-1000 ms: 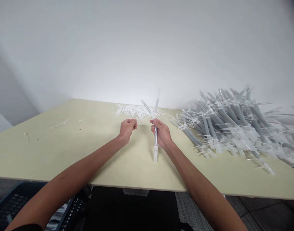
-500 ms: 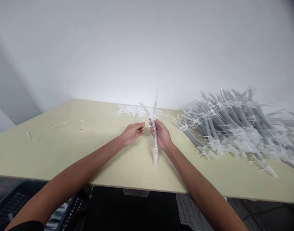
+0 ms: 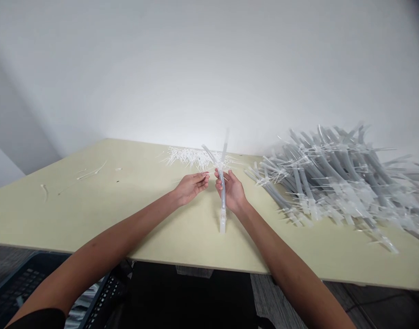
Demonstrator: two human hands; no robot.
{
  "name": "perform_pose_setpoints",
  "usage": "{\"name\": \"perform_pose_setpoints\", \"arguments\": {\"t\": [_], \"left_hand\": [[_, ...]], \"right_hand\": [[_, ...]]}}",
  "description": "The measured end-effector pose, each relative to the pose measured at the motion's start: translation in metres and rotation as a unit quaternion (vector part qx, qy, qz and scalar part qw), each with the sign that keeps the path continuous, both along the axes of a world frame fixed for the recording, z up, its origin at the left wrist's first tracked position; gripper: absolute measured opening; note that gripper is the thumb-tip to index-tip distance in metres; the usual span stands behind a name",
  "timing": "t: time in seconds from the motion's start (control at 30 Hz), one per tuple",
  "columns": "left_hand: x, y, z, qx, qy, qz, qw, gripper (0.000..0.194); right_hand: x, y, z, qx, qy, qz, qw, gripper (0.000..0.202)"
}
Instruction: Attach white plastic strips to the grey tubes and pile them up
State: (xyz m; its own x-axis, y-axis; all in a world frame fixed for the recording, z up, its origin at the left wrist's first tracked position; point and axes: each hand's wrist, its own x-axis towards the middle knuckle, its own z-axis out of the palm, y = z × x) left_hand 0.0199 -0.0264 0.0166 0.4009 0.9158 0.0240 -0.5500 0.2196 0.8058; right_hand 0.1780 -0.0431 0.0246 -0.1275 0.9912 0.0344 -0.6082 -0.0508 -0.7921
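Note:
My right hand is closed around a clear tube assembly. It has a Y-shaped junction at the top with two thin branches and a whitish connector at its lower end. My left hand is pinched just left of the tube, its fingertips close to the junction. A thin white strip, apparently a cable tie, shows at those fingertips. Behind the hands lies a pile of white cable ties. The tube is held upright above the table.
A large heap of similar tube assemblies covers the table's right side. Loose cable ties lie at the left. A pale wall rises behind the table. Below the front edge stands a dark plastic basket with tubing in it.
My left hand has shifted very slightly right, toward the tube. My right hand keeps its hold on the tube, and the view has tilted a little.

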Motion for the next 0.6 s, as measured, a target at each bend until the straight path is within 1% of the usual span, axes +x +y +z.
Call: {"name": "perform_pose_setpoints", "arguments": {"t": [0.1,0.2,0.3,0.43,0.6], "left_hand": [[-0.0004,-0.0006,-0.0001,-0.006,0.0,-0.004,1.0,0.01],[-0.0008,-0.003,0.0016,0.001,0.005,-0.019,1.0,0.014],[-0.0012,-0.0052,0.0033,0.012,0.018,-0.029,0.999,0.015],[-0.0011,-0.0073,0.0049,0.024,0.043,-0.026,0.998,0.016],[-0.0003,-0.0091,0.0058,0.048,0.072,-0.028,0.996,0.023]], "right_hand": [[-0.0018,0.0007,0.0002,-0.003,-0.01,0.001,1.0,0.029],[-0.0051,0.001,0.0001,-0.007,-0.012,0.013,1.0,0.024],[-0.0082,-0.0007,0.0005,-0.006,-0.037,0.023,0.999,0.024],[-0.0097,-0.0054,0.0028,0.02,-0.099,-0.007,0.995,0.028],[-0.0095,-0.0079,0.004,0.051,-0.164,-0.046,0.984,0.029]]}}
